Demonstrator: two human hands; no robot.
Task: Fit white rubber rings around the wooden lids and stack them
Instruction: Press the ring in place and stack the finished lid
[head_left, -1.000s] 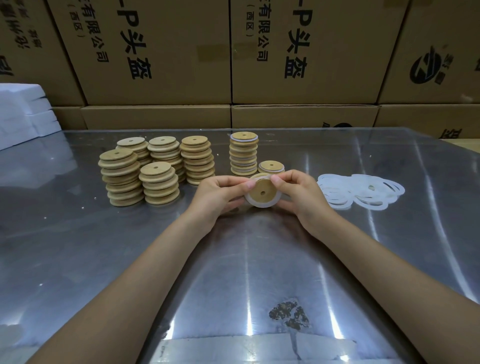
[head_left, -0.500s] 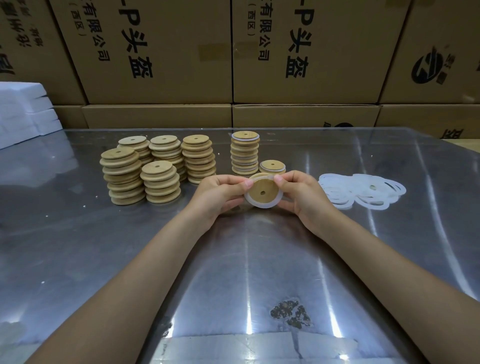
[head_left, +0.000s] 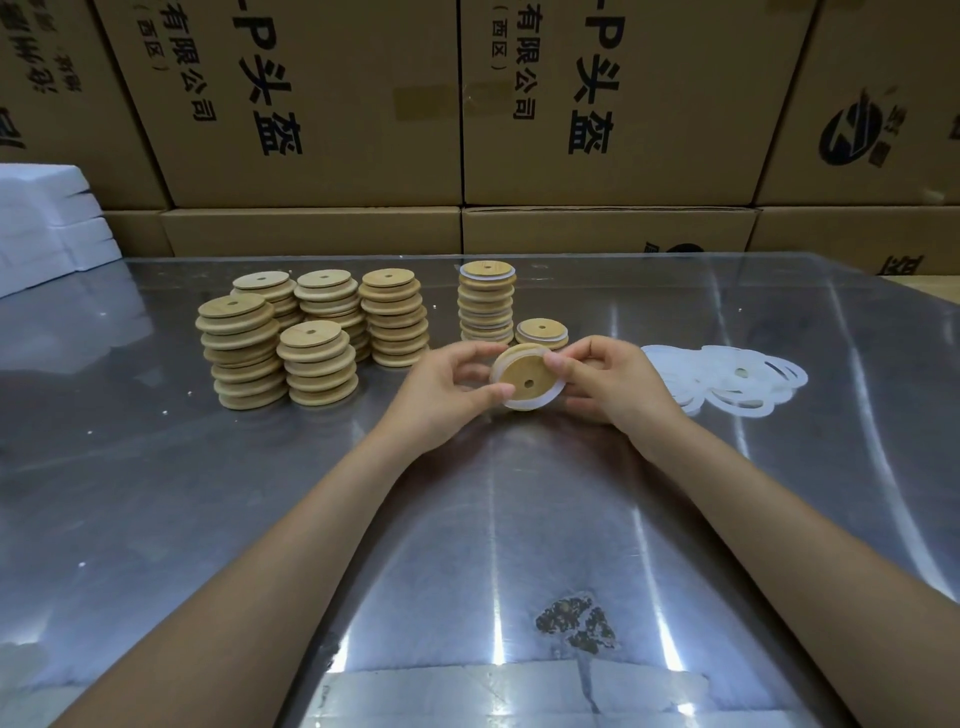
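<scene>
Holding a lid (head_left: 524, 375) with its ring (head_left: 540, 402), we pinch it in our left hand (head_left: 441, 395) and right hand (head_left: 615, 387); boxes (head_left: 322, 104) read "头盔" and "有限公司".

Table (head_left: 156, 493) looks like brushed metal under a glossy, scuffed clear film, super reflective. The lids (head_left: 311, 358) are pale matt wood with visible grain, smooth-sanded. Rings (head_left: 727, 384) look like soft, milky-white rubber, semi-translucent. Boxes (head_left: 613, 104) behind are plain matt brown cardboard with black print.
</scene>
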